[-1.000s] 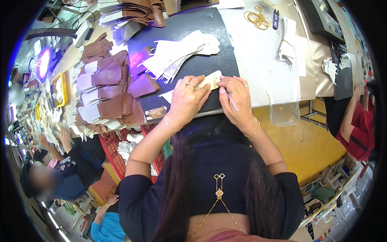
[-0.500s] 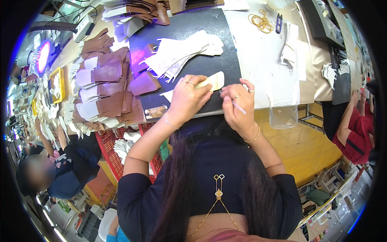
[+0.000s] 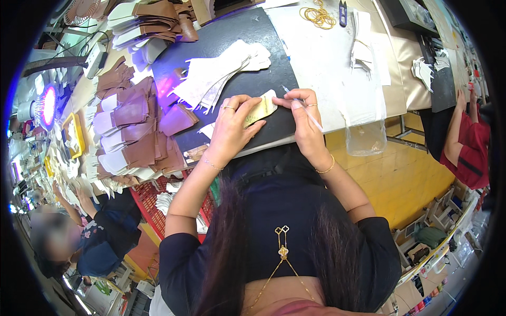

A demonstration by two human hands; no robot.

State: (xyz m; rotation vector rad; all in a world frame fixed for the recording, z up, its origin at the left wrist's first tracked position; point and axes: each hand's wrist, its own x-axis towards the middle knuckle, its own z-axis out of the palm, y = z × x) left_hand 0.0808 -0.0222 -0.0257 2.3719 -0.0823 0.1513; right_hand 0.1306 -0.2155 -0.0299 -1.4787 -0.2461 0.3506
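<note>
A workshop; cut brown pieces [image 3: 133,110] lie stacked on a worktable [image 3: 316,60]; a person in red [image 3: 466,150] nearby.

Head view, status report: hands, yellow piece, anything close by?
Left hand on pale yellow piece, over black mat. Right hand at piece's right end, gripping slim pale tool. White cut pieces lie just beyond.

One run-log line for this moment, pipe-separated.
left hand: on pale yellow piece | right hand: holding slim pen-like tool | black mat: white cut pieces on top
</note>
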